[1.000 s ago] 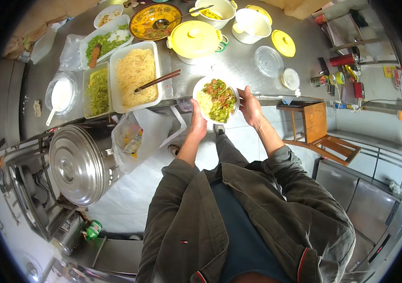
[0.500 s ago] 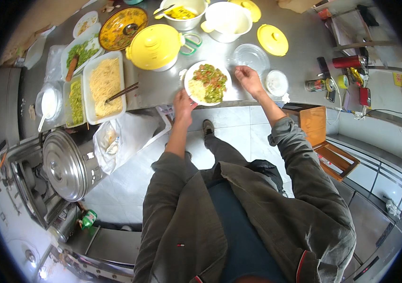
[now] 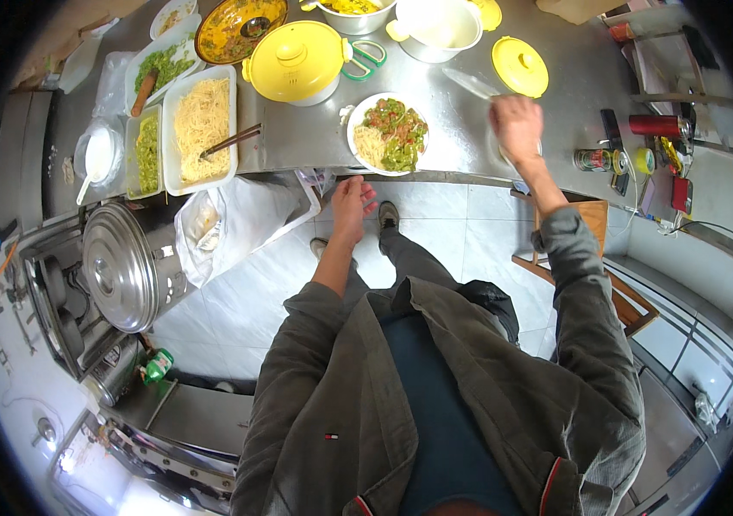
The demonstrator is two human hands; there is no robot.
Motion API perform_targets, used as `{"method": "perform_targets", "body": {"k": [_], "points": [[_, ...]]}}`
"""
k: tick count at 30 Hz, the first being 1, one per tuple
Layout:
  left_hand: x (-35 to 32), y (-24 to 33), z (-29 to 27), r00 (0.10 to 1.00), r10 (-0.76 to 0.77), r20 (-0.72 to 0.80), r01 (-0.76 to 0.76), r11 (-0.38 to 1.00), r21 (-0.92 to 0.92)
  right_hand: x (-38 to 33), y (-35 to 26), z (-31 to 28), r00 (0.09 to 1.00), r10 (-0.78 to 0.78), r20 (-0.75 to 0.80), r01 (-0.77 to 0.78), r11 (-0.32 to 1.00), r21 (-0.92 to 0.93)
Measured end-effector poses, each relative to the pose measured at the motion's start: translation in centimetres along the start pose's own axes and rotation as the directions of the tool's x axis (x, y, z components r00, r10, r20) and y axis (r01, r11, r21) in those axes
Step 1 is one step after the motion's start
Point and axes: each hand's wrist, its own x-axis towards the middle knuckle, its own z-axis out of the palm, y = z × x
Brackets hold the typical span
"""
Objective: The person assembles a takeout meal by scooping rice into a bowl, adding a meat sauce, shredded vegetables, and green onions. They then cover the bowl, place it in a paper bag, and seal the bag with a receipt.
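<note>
A white plate [image 3: 388, 133] of noodles and chopped greens sits on the steel counter [image 3: 461, 146], close to its front edge. My left hand [image 3: 351, 202] hangs open just below that edge, under the plate, touching nothing. My right hand [image 3: 517, 125] reaches over the counter to the right of the plate, back up and fingers curled down. It is beside a clear glass lid [image 3: 468, 82] and covers a small white container. Whether its fingers grip anything is hidden.
A yellow lidded pot [image 3: 298, 60], green-handled scissors [image 3: 366, 56], a white pot [image 3: 440, 26] and a yellow lid [image 3: 520, 64] stand behind the plate. A noodle tray with chopsticks [image 3: 203, 129] and a greens tray [image 3: 147, 155] lie left. A big steel pot [image 3: 121, 267], a plastic bag [image 3: 229, 224] and a wooden stool [image 3: 590, 249] are below the counter.
The plate, held in both hands a second ago, now rests on the counter. My left hand has dropped away from it. My right hand has moved right toward the clear lid.
</note>
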Motion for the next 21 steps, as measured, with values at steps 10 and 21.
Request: {"method": "perform_targets", "body": {"k": [10, 21], "points": [[-3.7, -0.5, 1.0, 0.805, 0.592, -0.026, -0.581, 0.797, 0.166, -8.6, -8.3, -5.0, 0.75, 0.598, 0.282, -0.568, 0.365, 0.738], [1.1, -3.1, -1.4, 0.844, 0.516, -0.147, -0.499, 0.855, 0.138, -3.5, -15.4, 2.1, 0.968, 0.211, 0.139, -0.248, 0.693, 0.677]]}}
